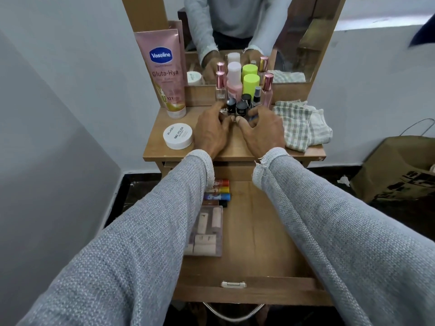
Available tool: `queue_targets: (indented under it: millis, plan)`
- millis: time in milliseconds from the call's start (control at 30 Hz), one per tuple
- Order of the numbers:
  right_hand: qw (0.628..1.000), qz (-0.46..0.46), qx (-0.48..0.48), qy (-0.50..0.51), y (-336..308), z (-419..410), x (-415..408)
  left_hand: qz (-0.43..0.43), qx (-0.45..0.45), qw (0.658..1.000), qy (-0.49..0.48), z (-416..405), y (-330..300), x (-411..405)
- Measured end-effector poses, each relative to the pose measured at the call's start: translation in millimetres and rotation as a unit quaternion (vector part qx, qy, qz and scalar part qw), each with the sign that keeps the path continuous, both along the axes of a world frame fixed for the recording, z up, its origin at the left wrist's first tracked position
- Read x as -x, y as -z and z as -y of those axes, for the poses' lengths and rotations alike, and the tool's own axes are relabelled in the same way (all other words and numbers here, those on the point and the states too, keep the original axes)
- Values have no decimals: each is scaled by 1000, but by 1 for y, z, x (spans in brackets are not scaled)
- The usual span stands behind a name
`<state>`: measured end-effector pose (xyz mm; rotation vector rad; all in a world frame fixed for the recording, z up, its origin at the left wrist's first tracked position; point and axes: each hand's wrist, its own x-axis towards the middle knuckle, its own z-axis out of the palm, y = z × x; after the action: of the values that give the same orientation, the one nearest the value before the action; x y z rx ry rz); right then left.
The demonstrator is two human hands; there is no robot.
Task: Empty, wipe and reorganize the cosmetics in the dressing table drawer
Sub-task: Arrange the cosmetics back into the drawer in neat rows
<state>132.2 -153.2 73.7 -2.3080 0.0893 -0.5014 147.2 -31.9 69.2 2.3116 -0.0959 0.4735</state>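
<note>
On the dressing table top (pixel 235 147) stands a cluster of bottles: black-capped nail polish bottles (pixel 236 107), a pink bottle (pixel 234 78), a green-capped bottle (pixel 251 83) and rose-capped perfume bottles (pixel 267 88). My left hand (pixel 213 130) and my right hand (pixel 260 130) cup the front of this cluster, fingers curled around the small bottles. Whether either hand grips a bottle is hidden. Below, the open drawer (pixel 259 231) holds several coloured lip balm sticks (pixel 219 191) and a clear case of beige tubes (pixel 208 231) on its left side.
A tall pink Vaseline tube (pixel 164 71) leans at the back left. A white round jar (pixel 179 136) sits front left. A checked cloth (pixel 301 123) lies at the right. The mirror (pixel 247 31) stands behind. A brown paper bag (pixel 400 165) is on the floor.
</note>
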Motion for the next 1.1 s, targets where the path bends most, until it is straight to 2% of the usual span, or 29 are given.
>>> queue_targets:
  millis: [367, 533, 767, 900, 1100]
  plan:
    - [999, 17, -35, 1, 6, -3, 0, 14, 40, 999, 14, -5, 9, -3]
    - [993, 46, -88, -61, 4, 2, 20, 38, 61, 997, 36, -9, 9, 8]
    - [977, 43, -172, -118, 11, 19, 73, 12, 122, 991, 52, -12, 15, 66]
    - [984, -3, -96, -149, 32, 35, 104, 14, 132, 990, 54, -12, 33, 113]
    - [985, -137, 3, -107, 65, 47, 105, -76, 38, 995, 61, -9, 62, 122]
